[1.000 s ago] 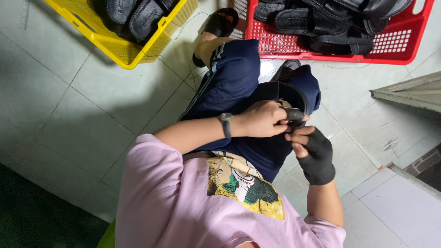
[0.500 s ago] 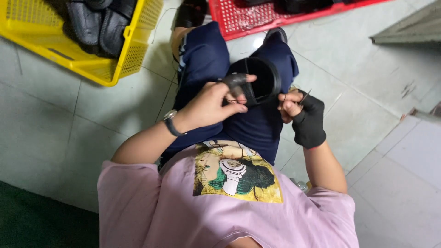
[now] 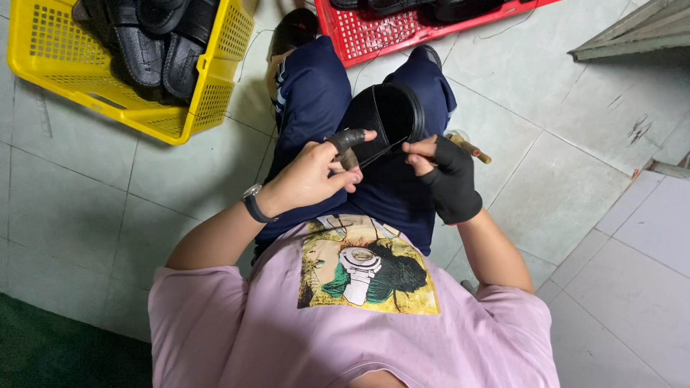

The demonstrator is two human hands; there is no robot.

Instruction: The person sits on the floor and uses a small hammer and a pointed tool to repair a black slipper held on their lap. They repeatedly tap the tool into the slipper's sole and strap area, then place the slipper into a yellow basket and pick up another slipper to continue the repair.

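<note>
A black sandal rests upright on my lap, against dark blue trousers. My left hand, bare with a watch on the wrist and black tape round a fingertip, pinches the sandal's near edge. My right hand wears a black fingerless glove and grips the same edge from the right. A thin dark thread or strap runs taut between the two hands. Behind the right hand lies a small tool with a wooden handle, partly hidden.
A yellow plastic basket with several black sandals stands on the tiled floor at the upper left. A red basket with more black sandals is at the top. A grey step is at the upper right.
The sandal has come down closer to my lap and turned. My hands have spread apart along its near edge, with the thread now stretched between them.
</note>
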